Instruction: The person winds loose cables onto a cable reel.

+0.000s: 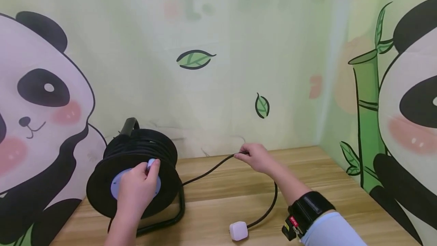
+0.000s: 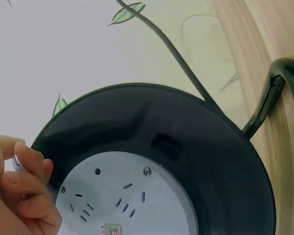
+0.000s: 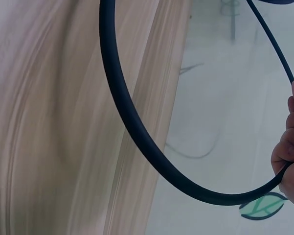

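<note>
A black cable reel (image 1: 99, 189) stands on the left of the wooden table, with dark cable wound round its drum. On its face is a pale blue socket panel (image 2: 132, 196). My left hand (image 1: 136, 185) grips a small light-blue crank knob (image 1: 150, 162) on the reel's front. To the right, my right hand (image 1: 256, 157) holds the black cable (image 1: 211, 169) above the table, fingers curled round it. From that hand the cable loops down to a white plug (image 1: 238, 231) lying near the front. In the right wrist view the cable (image 3: 137, 127) sags in a wide curve.
The reel rests on a black tubular stand (image 1: 167, 221) and has a carrying handle (image 1: 129, 126) on top. A wall cloth (image 1: 222, 98) printed with pandas and leaves rises behind the wooden table (image 1: 205, 204). A black strap (image 1: 312, 208) with a small device circles the right wrist.
</note>
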A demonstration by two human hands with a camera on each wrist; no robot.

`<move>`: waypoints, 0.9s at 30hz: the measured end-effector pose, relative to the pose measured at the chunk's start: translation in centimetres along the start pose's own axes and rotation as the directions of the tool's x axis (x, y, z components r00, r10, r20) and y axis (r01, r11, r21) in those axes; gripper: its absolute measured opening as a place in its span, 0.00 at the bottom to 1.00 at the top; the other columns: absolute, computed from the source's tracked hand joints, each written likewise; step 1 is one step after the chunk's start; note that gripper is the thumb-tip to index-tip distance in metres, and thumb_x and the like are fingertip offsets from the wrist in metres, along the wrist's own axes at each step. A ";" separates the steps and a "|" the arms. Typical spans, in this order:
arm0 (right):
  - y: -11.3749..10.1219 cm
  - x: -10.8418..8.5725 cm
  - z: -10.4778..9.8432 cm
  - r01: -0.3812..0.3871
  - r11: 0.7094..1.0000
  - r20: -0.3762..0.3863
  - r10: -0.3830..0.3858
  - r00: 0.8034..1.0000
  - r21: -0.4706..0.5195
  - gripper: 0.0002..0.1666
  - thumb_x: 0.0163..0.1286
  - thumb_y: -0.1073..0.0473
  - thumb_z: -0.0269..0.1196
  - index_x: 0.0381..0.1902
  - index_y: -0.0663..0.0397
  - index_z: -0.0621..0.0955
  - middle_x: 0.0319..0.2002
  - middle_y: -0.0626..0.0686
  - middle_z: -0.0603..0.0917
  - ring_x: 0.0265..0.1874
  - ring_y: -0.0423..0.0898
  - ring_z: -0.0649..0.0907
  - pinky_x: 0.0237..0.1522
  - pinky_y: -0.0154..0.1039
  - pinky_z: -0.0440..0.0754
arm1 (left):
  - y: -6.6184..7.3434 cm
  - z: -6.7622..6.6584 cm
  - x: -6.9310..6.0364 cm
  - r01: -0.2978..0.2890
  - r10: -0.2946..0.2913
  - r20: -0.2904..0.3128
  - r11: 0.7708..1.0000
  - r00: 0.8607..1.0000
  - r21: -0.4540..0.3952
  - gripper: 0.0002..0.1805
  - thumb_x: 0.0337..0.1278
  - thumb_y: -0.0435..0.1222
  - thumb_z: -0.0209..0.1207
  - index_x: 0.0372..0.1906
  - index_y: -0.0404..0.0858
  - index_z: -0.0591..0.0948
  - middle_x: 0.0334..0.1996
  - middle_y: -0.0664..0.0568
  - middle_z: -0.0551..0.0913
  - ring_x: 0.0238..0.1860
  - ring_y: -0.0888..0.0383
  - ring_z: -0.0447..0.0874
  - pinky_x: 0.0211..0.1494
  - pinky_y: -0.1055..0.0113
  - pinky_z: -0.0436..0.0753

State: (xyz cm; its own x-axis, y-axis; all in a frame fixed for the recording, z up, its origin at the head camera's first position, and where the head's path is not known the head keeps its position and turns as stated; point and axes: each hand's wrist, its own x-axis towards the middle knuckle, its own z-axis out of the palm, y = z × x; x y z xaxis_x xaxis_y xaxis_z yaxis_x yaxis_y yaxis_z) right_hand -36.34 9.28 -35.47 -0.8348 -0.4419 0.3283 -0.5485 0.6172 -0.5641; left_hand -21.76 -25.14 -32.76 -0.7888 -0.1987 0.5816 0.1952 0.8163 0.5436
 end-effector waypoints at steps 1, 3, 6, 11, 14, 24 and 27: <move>-0.1 0.0 0.3 0.008 1.000 0.004 -0.008 1.000 -0.005 0.16 0.74 0.51 0.65 0.27 0.50 0.77 0.20 0.44 0.70 0.20 0.41 0.68 0.27 0.37 0.68 | 0.0 0.1 -0.1 0.003 -0.003 0.013 1.000 1.000 0.006 0.31 0.76 0.53 0.50 0.16 0.40 0.66 0.13 0.53 0.62 0.16 0.54 0.63 0.21 0.62 0.62; -0.4 0.1 0.8 0.016 1.000 0.013 -0.016 1.000 -0.012 0.17 0.74 0.52 0.65 0.26 0.50 0.76 0.20 0.44 0.69 0.20 0.40 0.68 0.26 0.37 0.67 | 0.1 0.3 -0.3 -0.003 0.003 0.033 1.000 0.999 0.016 0.31 0.76 0.53 0.50 0.17 0.40 0.66 0.13 0.53 0.62 0.16 0.53 0.63 0.21 0.61 0.62; -0.9 0.3 1.5 0.025 0.999 0.030 -0.024 0.999 -0.022 0.17 0.74 0.52 0.65 0.26 0.50 0.76 0.19 0.44 0.69 0.20 0.40 0.68 0.26 0.37 0.67 | 0.2 0.5 -0.4 -0.004 0.002 0.063 1.000 0.998 0.026 0.30 0.76 0.53 0.50 0.17 0.40 0.67 0.13 0.53 0.64 0.17 0.53 0.65 0.22 0.61 0.63; -1.9 0.5 2.5 0.048 0.999 0.072 -0.047 0.996 -0.020 0.14 0.75 0.52 0.64 0.31 0.52 0.80 0.22 0.44 0.75 0.21 0.40 0.71 0.27 0.37 0.71 | 0.3 1.1 -0.5 0.013 -0.020 0.132 0.999 0.991 0.051 0.30 0.76 0.53 0.51 0.17 0.40 0.69 0.13 0.52 0.65 0.18 0.54 0.67 0.23 0.61 0.65; -2.5 0.6 3.0 0.059 0.998 0.089 -0.057 0.994 -0.027 0.13 0.76 0.52 0.63 0.32 0.52 0.81 0.23 0.44 0.77 0.22 0.40 0.73 0.28 0.38 0.73 | 0.3 1.5 -0.5 0.007 -0.018 0.168 0.998 0.986 0.063 0.30 0.75 0.52 0.52 0.16 0.40 0.68 0.13 0.53 0.65 0.18 0.54 0.67 0.23 0.61 0.65; -4.2 1.2 4.6 0.111 0.992 0.119 -0.103 0.988 -0.062 0.12 0.76 0.53 0.62 0.32 0.50 0.81 0.23 0.42 0.77 0.23 0.39 0.74 0.30 0.38 0.74 | 0.7 2.7 -0.6 0.029 -0.050 0.260 0.996 0.964 0.085 0.29 0.72 0.48 0.55 0.13 0.41 0.68 0.11 0.53 0.67 0.15 0.55 0.68 0.21 0.61 0.66; -4.7 1.4 5.2 0.120 0.991 0.131 -0.112 0.985 -0.052 0.12 0.76 0.53 0.62 0.31 0.49 0.81 0.23 0.42 0.76 0.23 0.39 0.73 0.29 0.37 0.74 | 0.7 3.0 -0.7 0.030 -0.058 0.284 0.994 0.957 0.101 0.28 0.70 0.48 0.55 0.12 0.42 0.67 0.11 0.54 0.66 0.14 0.55 0.67 0.20 0.62 0.65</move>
State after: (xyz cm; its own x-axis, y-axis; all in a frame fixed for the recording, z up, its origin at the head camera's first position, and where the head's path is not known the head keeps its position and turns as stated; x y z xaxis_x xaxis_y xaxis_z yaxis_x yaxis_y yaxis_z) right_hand -34.71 2.38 -36.28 -0.7548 -0.5894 0.2878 -0.6462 0.5927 -0.4808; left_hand -22.84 -22.82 -34.61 -0.9318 -0.0832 0.3533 0.1114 0.8608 0.4966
